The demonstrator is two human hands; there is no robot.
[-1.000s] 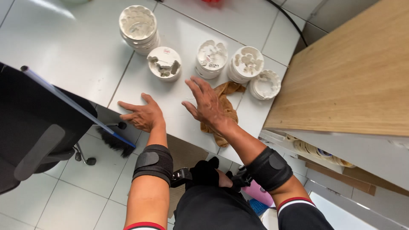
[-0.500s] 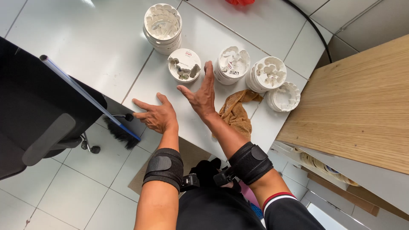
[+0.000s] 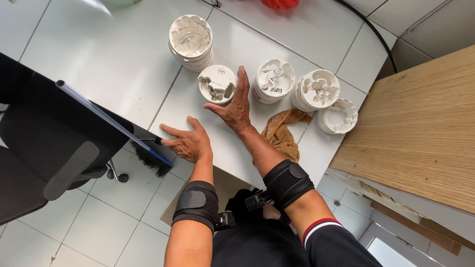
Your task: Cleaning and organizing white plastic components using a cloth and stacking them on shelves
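My right hand (image 3: pixel 235 103) reaches forward over the white table (image 3: pixel 123 74), fingers straight and together, edge-on, right beside a small white round container (image 3: pixel 217 84) with white pieces inside. It holds nothing. My left hand (image 3: pixel 187 140) rests near the table's front edge with fingers spread, empty. Both forearms wear black wrist straps. More white round containers stand in a row: a tall one (image 3: pixel 190 41) at the back left, another (image 3: pixel 273 80) just right of my right hand, then two more (image 3: pixel 314 89) (image 3: pixel 338 116).
A crumpled tan cloth (image 3: pixel 283 132) lies on the table by my right forearm. A black office chair (image 3: pixel 44 148) stands at the left with a blue-handled brush (image 3: pixel 114 123) leaning across it. A wooden surface (image 3: pixel 425 128) fills the right side. A red item (image 3: pixel 280 4) sits at the far edge.
My right hand has left the cloth and moved forward toward the small container, turning on edge. My left hand stays spread near the table edge. The view has shifted.
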